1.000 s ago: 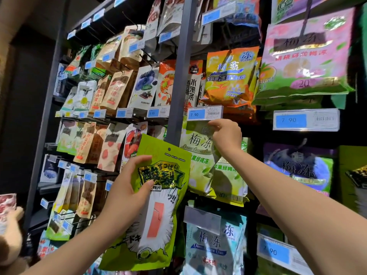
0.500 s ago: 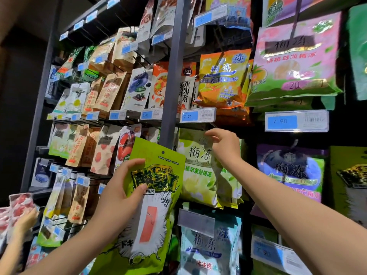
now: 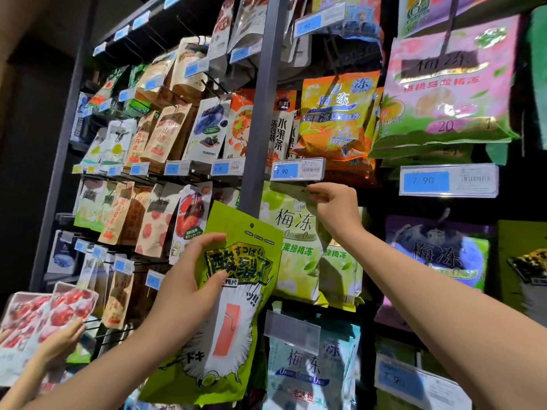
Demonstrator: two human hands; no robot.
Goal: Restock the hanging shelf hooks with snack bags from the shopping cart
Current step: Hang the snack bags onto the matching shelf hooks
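My left hand (image 3: 192, 285) grips a lime-green snack bag (image 3: 233, 315) with comic-style lettering, held upright in front of the shelf post. Its hang hole is at the top, free of any hook. My right hand (image 3: 337, 208) pinches the top edge of a pale green jelly bag (image 3: 291, 247) that hangs just under a blue 7.90 price tag (image 3: 297, 169). Several more pale green bags hang behind that one. The hook itself is hidden behind the tag and my fingers.
A grey upright post (image 3: 260, 113) splits the rack. Rows of hanging snack bags and price tags fill both sides. At the lower left another person's hand (image 3: 59, 341) holds red-and-white bags (image 3: 44, 318). The shopping cart is out of view.
My right hand has dropped slightly from the price tag and now pinches the pale green bag's top edge. The other person's hand with red bags has come further into view at lower left.
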